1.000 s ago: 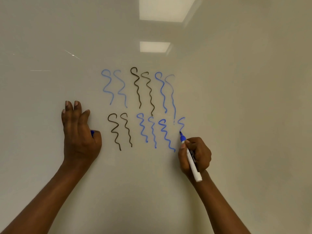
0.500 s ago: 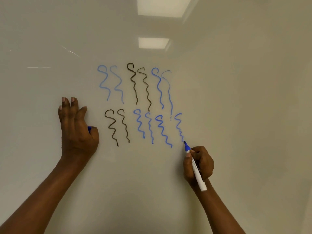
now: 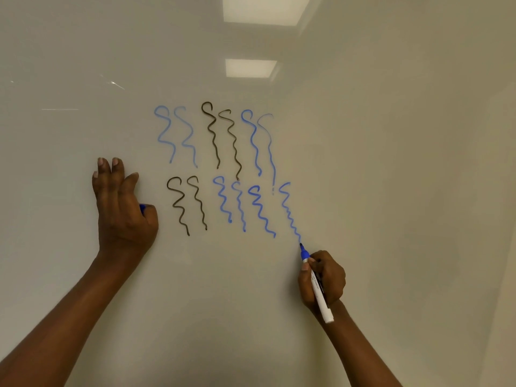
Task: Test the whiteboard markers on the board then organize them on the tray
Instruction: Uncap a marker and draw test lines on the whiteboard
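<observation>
marker gripped in my right hand, tip at 11 o'clock; left hand pinches its blue cap, which may slip free.

My left hand flat, fingers up and pressed together, thumb tucked in. My right hand lower right, fingers curled tight in writing grip, forearm angled down-right.
</observation>
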The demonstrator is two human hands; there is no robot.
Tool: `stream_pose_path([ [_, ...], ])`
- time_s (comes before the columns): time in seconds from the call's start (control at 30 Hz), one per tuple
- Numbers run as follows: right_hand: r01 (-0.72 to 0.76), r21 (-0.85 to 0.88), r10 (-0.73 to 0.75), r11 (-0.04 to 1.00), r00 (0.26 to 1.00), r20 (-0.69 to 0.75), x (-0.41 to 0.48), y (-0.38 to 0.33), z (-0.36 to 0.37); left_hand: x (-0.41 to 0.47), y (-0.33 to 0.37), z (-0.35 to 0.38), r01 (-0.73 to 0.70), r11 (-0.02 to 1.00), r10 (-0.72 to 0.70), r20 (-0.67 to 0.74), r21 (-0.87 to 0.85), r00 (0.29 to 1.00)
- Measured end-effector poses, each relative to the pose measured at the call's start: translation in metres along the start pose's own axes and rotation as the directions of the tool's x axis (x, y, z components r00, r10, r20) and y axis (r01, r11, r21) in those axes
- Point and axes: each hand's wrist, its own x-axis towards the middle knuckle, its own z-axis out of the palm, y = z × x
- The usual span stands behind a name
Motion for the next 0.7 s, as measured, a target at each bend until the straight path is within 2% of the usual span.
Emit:
stream_pose_path([
  [0.17,-0.289,0.174,0.297,0.941,0.955,-0.020,-0.001,-0.028,-0.009,0.000,0.001,0.000,0.020,1.000,-0.019,0.013,-0.023,1.000],
  [0.3,-0.377,0.255,0.381,0.891,0.924,0.036,-0.008,-0.047,-0.012,0.000,0.007,-0.006,0.092,0.981,-0.093,0.004,-0.174,0.996],
  [0.4,-0.465,0.298,0.464,0.833,0.882,0.080,-0.019,-0.053,-0.010,-0.002,0.011,-0.012,0.161,0.969,-0.148,0.080,-0.188,0.986],
  [0.5,-0.562,0.360,0.547,0.744,0.823,0.153,-0.027,-0.058,-0.008,-0.006,0.019,-0.021,0.328,0.919,-0.286,0.202,-0.218,0.937],
  [0.63,-0.676,0.408,0.605,0.614,0.735,0.307,-0.026,-0.063,-0.005,-0.041,0.034,-0.032,0.232,0.942,-0.186,0.199,-0.242,0.962],
  [0.7,-0.718,0.416,0.611,0.558,0.694,0.380,-0.023,-0.069,-0.004,-0.067,0.044,-0.032,0.232,0.943,-0.182,0.215,-0.237,0.960],
])
